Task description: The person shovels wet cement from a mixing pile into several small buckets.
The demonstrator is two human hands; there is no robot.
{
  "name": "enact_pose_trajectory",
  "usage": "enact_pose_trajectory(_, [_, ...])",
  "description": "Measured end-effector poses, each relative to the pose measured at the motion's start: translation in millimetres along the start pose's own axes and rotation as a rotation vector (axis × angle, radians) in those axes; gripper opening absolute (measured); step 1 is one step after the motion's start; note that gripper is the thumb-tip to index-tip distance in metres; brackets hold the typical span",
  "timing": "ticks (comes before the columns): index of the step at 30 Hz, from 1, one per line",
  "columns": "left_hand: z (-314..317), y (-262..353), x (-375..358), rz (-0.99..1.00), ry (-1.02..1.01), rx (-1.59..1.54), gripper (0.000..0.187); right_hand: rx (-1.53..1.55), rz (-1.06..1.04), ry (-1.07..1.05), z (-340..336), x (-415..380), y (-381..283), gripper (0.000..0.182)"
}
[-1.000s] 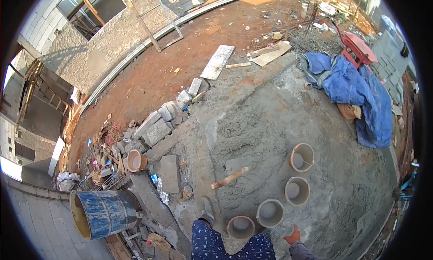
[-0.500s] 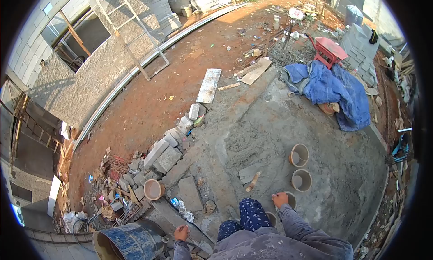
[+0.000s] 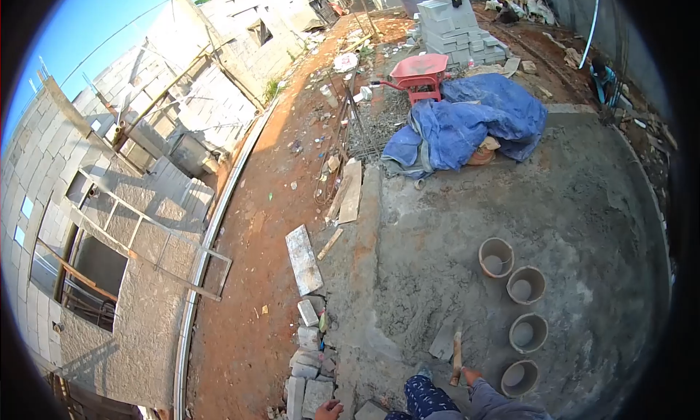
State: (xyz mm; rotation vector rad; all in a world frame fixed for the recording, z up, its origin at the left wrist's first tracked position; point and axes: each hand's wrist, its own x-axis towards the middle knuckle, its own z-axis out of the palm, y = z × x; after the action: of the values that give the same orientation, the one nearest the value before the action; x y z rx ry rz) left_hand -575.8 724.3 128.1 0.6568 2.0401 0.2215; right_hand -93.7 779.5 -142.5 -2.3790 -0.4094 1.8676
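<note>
My right hand (image 3: 472, 377) reaches down beside the wooden handle (image 3: 457, 356) of what looks like a hoe. Its fingers point at the handle without wrapping round it; whether they touch is hard to tell. The flat grey blade (image 3: 441, 343) lies on wet mortar (image 3: 415, 310). At the bottom edge, my left hand (image 3: 329, 410) is empty, with fingers loosely bent, close to some grey blocks (image 3: 318, 394). To the right of the handle, several mortar-smeared buckets stand in a row, from the nearest bucket (image 3: 519, 378) to the farthest bucket (image 3: 496, 257).
A crumpled blue tarp (image 3: 467, 128) lies ahead, with a red wheelbarrow (image 3: 421, 74) behind it. Stacked grey blocks (image 3: 456, 37) rise farther back. A board (image 3: 304, 259) and planks (image 3: 346, 194) line the slab's left side. A ladder (image 3: 138, 234) leans at the left wall.
The view has swung right and lifted, and the blue drum has left it. My right hand has moved from a bucket to beside the wooden handle. My left hand is lower in view.
</note>
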Motion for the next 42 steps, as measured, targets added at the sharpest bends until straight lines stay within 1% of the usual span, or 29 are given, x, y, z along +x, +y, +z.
enact_pose_trajectory(1, [-13.2, -6.6, 23.8, 0.008, -0.028, 0.031, 0.038, 0.068, 0.073, -0.047, 6.1, 2.0, -3.3, 0.066])
enact_pose_trajectory(4, [-53.9, 3.3, 55.2, 0.377, -0.012, 0.217, 0.038, 0.398, 0.172, -0.095, 42.0, -25.1, -36.6, 0.043])
enact_pose_trajectory(5, [-65.6, 10.8, 64.1, 0.349, -0.014, 0.268, 0.038, 0.642, 0.215, -0.004, 52.2, -31.3, -45.0, 0.015])
enact_pose_trajectory(7, [-87.6, 36.7, 71.3, 0.282, -0.021, 0.373, 0.040, 0.584, 0.184, -0.025, 56.4, -27.0, -57.0, 0.013])
enact_pose_trajectory(8, [-98.9, 5.1, 121.9, 0.278, -0.073, 0.342, 0.045, 0.555, 0.180, -0.040, 62.6, -28.7, -62.3, 0.015])
enact_pose_trajectory(9, [-105.7, 56.2, 98.9, 0.199, -0.062, 0.500, 0.045, 0.615, 0.180, 0.026, 70.1, -28.2, -68.6, 0.017])
enact_pose_trajectory(10, [-113.2, 34.5, 140.5, 0.201, -0.047, 0.403, 0.045, 0.570, 0.112, 0.033, 73.7, -23.9, -69.8, 0.016])
enact_pose_trajectory(11, [-109.6, 75.9, 127.6, 0.219, -0.020, 0.420, 0.045, 0.557, 0.164, 0.072, 75.3, -26.6, -77.3, 0.016])
enact_pose_trajectory(12, [-108.3, 99.4, 135.9, 0.278, -0.050, 0.356, 0.044, 0.473, 0.182, 0.070, 74.9, -26.2, -83.3, 0.014])
enact_pose_trajectory(13, [-106.8, 116.9, 150.0, 0.361, -0.087, 0.320, 0.043, 0.520, 0.194, 0.112, 84.2, -20.0, -86.7, 0.013])
enact_pose_trajectory(14, [-102.4, 142.0, 160.3, 0.333, -0.094, 0.282, 0.042, 0.481, 0.203, 0.118, 77.3, -37.9, -107.8, 0.012])
enact_pose_trajectory(16, [-97.6, 188.5, 190.7, 0.405, -0.106, 0.320, 0.043, 0.488, 0.229, 0.105, 84.1, -33.6, -129.6, 0.014])
enact_pose_trajectory(17, [-94.9, 215.2, 203.3, 0.540, -0.098, 0.389, 0.042, 0.513, 0.231, 0.089, 82.4, -40.3, -152.5, 0.013])
enact_pose_trajectory(19, [-87.9, 265.1, 243.7, 0.604, -0.166, 0.340, 0.042, 0.566, 0.238, 0.066, 75.5, -63.8, -190.0, 0.012])
enact_pose_trajectory(20, [-82.7, 291.9, 265.1, 0.577, -0.212, 0.319, 0.041, 0.639, 0.227, 0.087, 84.0, -75.0, -195.3, 0.011])
enact_pose_trajectory(21, [-70.6, 323.7, 290.6, 0.558, -0.263, 0.296, 0.041, 0.719, 0.209, 0.118, 93.6, -85.7, -200.7, 0.010])
enact_pose_trajectory(23, [-27.9, 383.8, 353.5, 0.525, -0.435, 0.246, 0.041, 0.686, 0.202, 0.189, 123.2, -123.5, -209.5, 0.011])
enact_pose_trajectory(24, [-5.5, 393.4, 385.4, 0.476, -0.546, 0.233, 0.042, 0.681, 0.203, 0.265, 131.7, -156.0, -236.2, 0.016])
enact_pose_trajectory(26, [58.8, 404.3, 437.6, 0.536, -0.718, 0.415, 0.053, 0.613, 0.198, 0.336, 153.4, -209.9, -276.6, 0.029])
enact_pose_trajectory(28, [125.0, 423.3, 433.3, 0.408, -0.837, 0.635, 0.069, 0.476, 0.139, 0.409, 178.9, -229.8, -295.7, 0.041])
enact_pose_trajectory(29, [154.5, 437.2, 414.8, 0.249, -0.892, 0.573, 0.076, 0.378, 0.108, 0.473, 190.5, -240.5, -309.5, 0.046])
enact_pose_trajectory(30, [179.8, 449.0, 392.6, 0.090, -0.939, 0.512, 0.083, 0.431, 0.099, 0.485, 212.4, -240.9, -308.2, 0.041])
enact_pose_trajectory(31, [199.9, 447.7, 375.8, 0.001, -0.949, 0.478, 0.083, 0.352, 0.051, 0.497, 203.2, -262.6, -344.2, 0.038])
enact_pose_trajectory(33, [242.9, 440.6, 360.6, -0.155, -0.950, 0.399, 0.084, 0.342, 0.106, 0.451, 233.9, -260.0, -349.6, 0.040])
enact_pose_trajectory(34, [258.4, 425.0, 364.3, -0.117, -0.851, 0.414, 0.081, 0.278, 0.086, 0.437, 256.3, -250.8, -338.0, 0.045])
enact_pose_trajectory(36, [284.4, 403.9, 364.6, -0.024, -0.645, 0.451, 0.075, 0.355, 0.121, 0.328, 282.4, -224.3, -317.7, 0.040])
enact_pose_trajectory(37, [283.8, 396.7, 363.2, 0.133, -0.553, 0.449, 0.065, 0.339, 0.076, 0.295, 289.8, -205.0, -302.8, 0.040])
enact_pose_trajectory(40, [332.2, 338.0, 459.6, 0.294, -0.492, 0.382, 0.055, 0.338, -0.091, 0.252, 294.6, -111.1, -262.4, 0.041])
enact_pose_trajectory(42, [370.7, 367.5, 473.2, 0.332, -0.481, 0.237, 0.046, 0.322, -0.157, 0.238, 294.7, -46.5, -249.4, 0.043])
